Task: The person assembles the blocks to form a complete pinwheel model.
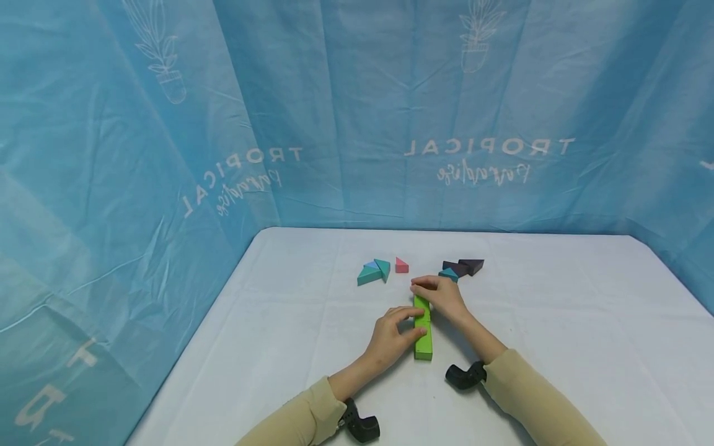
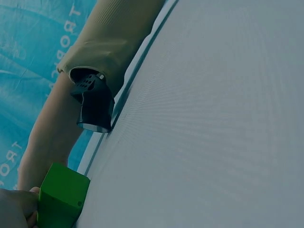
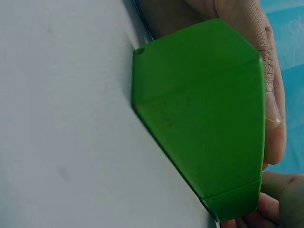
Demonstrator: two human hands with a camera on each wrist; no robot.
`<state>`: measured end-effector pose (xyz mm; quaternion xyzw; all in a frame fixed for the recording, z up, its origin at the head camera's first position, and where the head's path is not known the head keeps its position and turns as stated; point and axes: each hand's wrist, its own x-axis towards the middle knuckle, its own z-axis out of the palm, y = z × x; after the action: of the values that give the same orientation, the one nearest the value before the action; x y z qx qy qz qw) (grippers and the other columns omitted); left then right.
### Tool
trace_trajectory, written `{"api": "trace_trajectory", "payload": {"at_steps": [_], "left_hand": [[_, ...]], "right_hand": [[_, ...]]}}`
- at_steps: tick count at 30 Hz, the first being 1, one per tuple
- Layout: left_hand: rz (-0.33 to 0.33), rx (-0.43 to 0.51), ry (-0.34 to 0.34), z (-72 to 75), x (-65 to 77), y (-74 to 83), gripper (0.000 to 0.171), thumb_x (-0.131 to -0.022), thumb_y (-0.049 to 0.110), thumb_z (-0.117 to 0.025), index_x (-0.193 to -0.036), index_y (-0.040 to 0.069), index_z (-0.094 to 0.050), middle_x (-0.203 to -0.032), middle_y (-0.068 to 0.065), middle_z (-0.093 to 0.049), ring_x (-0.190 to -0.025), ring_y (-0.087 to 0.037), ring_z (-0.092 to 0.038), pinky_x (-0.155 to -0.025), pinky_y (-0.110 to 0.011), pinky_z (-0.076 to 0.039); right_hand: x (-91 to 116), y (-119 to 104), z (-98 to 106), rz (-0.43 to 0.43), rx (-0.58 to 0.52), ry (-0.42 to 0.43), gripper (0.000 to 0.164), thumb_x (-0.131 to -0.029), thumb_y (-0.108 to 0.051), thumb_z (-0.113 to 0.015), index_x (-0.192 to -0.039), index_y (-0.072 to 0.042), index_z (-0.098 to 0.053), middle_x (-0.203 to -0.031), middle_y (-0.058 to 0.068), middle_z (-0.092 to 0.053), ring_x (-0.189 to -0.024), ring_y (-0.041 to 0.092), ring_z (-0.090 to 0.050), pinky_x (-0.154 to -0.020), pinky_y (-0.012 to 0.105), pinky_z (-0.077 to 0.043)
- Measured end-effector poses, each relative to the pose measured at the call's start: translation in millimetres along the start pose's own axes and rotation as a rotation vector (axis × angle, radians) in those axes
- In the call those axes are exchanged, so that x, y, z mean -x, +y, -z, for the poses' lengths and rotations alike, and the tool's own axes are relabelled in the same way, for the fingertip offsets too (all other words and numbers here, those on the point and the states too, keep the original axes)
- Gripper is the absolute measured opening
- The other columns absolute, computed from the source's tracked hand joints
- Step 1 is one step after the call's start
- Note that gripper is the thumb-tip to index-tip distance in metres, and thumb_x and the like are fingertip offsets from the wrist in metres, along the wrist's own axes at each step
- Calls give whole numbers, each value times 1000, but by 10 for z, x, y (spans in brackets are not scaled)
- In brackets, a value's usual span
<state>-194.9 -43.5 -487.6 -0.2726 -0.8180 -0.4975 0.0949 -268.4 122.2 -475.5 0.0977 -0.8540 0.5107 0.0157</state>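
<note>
Two lime-green blocks lie end to end on the white table, a near one (image 1: 423, 347) and a far one (image 1: 421, 303), with a seam between them. My left hand (image 1: 389, 337) reaches in from the left and holds the green blocks close to the seam, its thumb and fingertips on them. At the far end, my right hand (image 1: 443, 296) pinches the far block; its fingertips are partly hidden. The right wrist view shows a long green face (image 3: 204, 118) up close, with fingers along its edge. In the left wrist view, a green end (image 2: 64, 197) stands beside a thumb.
Teal and blue wedge blocks (image 1: 370, 272) lie beyond my hands at left, near a red triangular block (image 1: 401, 266). Dark wedge blocks (image 1: 471, 266) and a teal one (image 1: 449, 274) lie behind my right hand. Blue curtains (image 1: 357, 186) hang around the white table (image 1: 558, 347).
</note>
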Motion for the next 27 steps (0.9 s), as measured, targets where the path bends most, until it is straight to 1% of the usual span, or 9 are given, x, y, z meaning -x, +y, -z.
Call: {"api": "trace_trajectory", "payload": {"at_steps": [3,6,10,13,16,18,20,22,27], "left_hand": [[2,4,2,3,1,2,34,-84,18,-72,-116,8,-65,-116,1,-64,-114,-13,-53,-96,-32,-42],[-4,7,4,6,14,-3,34,-85,19,-72,-116,9,-66,-116,0,-64,-113,-14,-53,-96,-32,-42],[-9,10,9,10,34,-15,34,-85,21,-72,-116,8,-66,-115,0,-64,-113,-15,-53,-96,-34,-42],[3,18,8,13,35,-17,35,-84,20,-73,-116,9,-66,-116,1,-64,-114,-14,-53,-97,-34,-41],[11,21,5,14,27,-16,35,-84,21,-73,-117,10,-65,-117,1,-63,-114,-14,-52,-97,-34,-41],[11,19,6,14,22,-16,35,-85,21,-72,-117,10,-65,-117,1,-63,-114,-14,-52,-97,-34,-42],[12,20,5,14,20,-13,35,-85,21,-72,-117,10,-65,-117,1,-63,-114,-14,-52,-97,-34,-41],[17,25,2,13,20,-7,35,-85,20,-72,-118,10,-65,-117,1,-63,-114,-14,-52,-97,-34,-41],[23,44,-4,1,12,10,34,-86,19,-71,-118,9,-65,-117,1,-63,-114,-15,-53,-97,-34,-42]], "right_hand": [[0,-15,46,-7,2,22,35,-90,-32,-65,-113,-7,-69,-106,6,-69,-104,24,-61,-89,44,-48],[3,-42,169,15,-25,55,40,-89,-37,-65,-117,-8,-67,-109,6,-68,-105,24,-61,-88,43,-48],[-23,-8,438,71,-100,97,46,-90,-38,-64,-124,-8,-62,-121,8,-62,-112,24,-57,-90,40,-48],[-80,78,657,76,-122,140,50,-90,-39,-64,-130,-10,-58,-129,7,-57,-119,23,-51,-94,33,-46],[-132,168,863,82,-104,154,53,-91,-36,-63,-134,-8,-53,-136,10,-51,-126,26,-45,-99,32,-41],[-159,235,971,75,-100,159,55,-90,-36,-64,-134,-6,-52,-137,11,-50,-127,28,-43,-101,36,-39],[-167,293,1062,78,-87,146,57,-91,-34,-64,-136,-3,-49,-138,14,-48,-128,31,-40,-103,41,-36],[-176,367,1116,66,-76,151,58,-90,-34,-65,-136,-3,-49,-139,15,-47,-129,32,-40,-103,43,-35],[-206,545,1196,51,-20,178,59,-90,-33,-66,-138,-4,-47,-140,14,-46,-130,32,-39,-105,41,-33]]}}
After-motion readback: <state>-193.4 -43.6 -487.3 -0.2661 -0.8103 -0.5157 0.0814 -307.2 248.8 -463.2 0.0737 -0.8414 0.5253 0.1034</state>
